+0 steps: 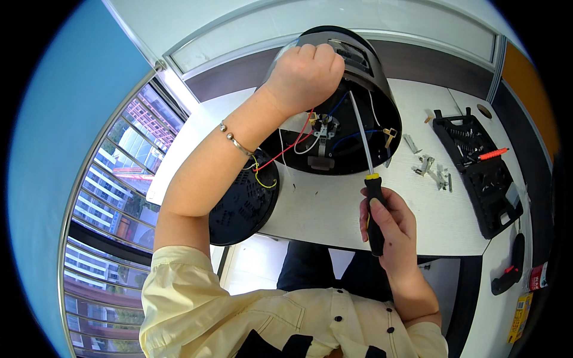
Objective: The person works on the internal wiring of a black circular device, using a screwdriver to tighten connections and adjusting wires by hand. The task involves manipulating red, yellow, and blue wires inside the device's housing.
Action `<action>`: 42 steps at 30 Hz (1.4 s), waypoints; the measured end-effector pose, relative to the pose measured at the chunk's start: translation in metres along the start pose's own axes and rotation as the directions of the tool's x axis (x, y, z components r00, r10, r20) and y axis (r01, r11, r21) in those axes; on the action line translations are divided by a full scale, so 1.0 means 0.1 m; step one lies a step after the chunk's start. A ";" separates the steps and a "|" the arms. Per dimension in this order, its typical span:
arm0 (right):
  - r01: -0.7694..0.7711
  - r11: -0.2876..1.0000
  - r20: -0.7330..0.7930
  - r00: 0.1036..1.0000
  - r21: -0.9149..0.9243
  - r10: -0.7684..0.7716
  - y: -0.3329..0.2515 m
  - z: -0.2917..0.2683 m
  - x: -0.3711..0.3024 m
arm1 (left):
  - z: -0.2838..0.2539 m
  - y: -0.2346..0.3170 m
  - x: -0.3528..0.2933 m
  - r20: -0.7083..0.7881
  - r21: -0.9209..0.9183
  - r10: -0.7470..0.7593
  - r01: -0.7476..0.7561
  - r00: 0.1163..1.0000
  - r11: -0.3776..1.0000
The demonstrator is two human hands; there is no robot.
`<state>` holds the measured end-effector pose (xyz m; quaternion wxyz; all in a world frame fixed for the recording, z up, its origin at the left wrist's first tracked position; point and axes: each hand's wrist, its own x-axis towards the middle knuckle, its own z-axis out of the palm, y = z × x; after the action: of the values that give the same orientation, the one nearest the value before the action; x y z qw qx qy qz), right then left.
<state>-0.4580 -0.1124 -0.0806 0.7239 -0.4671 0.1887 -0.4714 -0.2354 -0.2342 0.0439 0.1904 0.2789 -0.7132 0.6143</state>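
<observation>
A dark, drum-shaped appliance (391,113) lies on its side on the table, its open end toward me. Inside it show red, blue and white wires and a metal bracket. My left hand (307,74) is closed in a fist over the upper part of that opening; its fingertips are hidden, so what it grips does not show. In my right hand (394,227) is a screwdriver (373,190) with a black and yellow handle, its long shaft pointing up into the opening. A round black slotted cover (245,203) rests below my left forearm, joined by red and yellow wires.
Small metal brackets (430,167) lie on the white table (334,209) right of the appliance. Beyond them sits an open black tool case (477,161) with an orange-handled tool (493,154) across it. A black and red tool (510,268) and a yellow box (520,316) are at the far right.
</observation>
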 end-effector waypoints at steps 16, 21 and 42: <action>0.009 0.997 -0.003 1.000 0.079 -0.009 0.04 0.03 0.06 | 0.01 -0.01 -0.03 -0.004 -0.036 -0.006 0.006 1.000 0.999; 0.015 0.993 -0.013 1.000 0.113 -0.014 0.06 0.02 0.06 | 0.01 0.00 -0.03 -0.003 -0.026 0.001 -0.001 1.000 1.000; 0.229 0.719 -0.067 0.932 -0.656 -0.357 0.03 0.11 0.07 | -0.03 0.00 0.01 0.030 -0.051 0.024 -0.022 0.999 0.998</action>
<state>-0.4448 -0.1129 -0.0765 0.4165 -0.6616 0.3285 -0.5300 -0.2369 -0.2314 0.0451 0.1794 0.2749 -0.7347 0.5937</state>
